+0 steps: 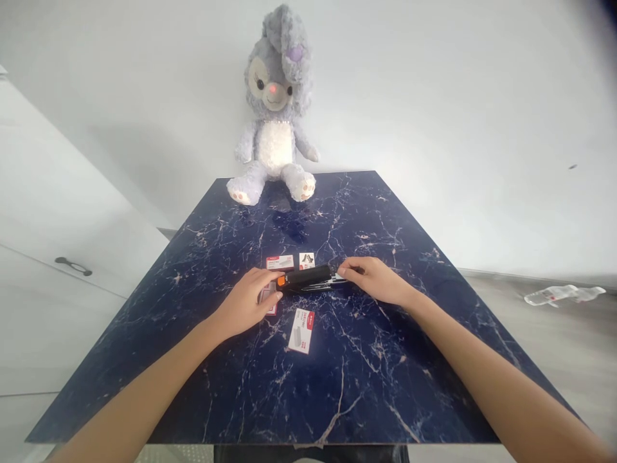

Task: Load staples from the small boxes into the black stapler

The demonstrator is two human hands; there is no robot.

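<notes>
A black stapler [308,276] with an orange patch at its left end lies across the middle of the table. Its upper part is lifted apart from a thin metallic strip beneath. My left hand [248,299] grips the left end between thumb and fingers. At the other end, my right hand [371,276] is closed in a pinch beside the stapler's tip; whatever its fingertips hold is too small to make out. Around the stapler lie small red-and-white staple boxes: one box [301,331] in front, another box [279,262] behind, and one partly covered by my left hand.
A small white card or box [306,260] with a dark picture lies behind the stapler. The dark blue marbled table [376,386] carries a grey plush toy [274,109] at its far edge, against the wall. A clear plastic item [554,295] rests on the floor at right.
</notes>
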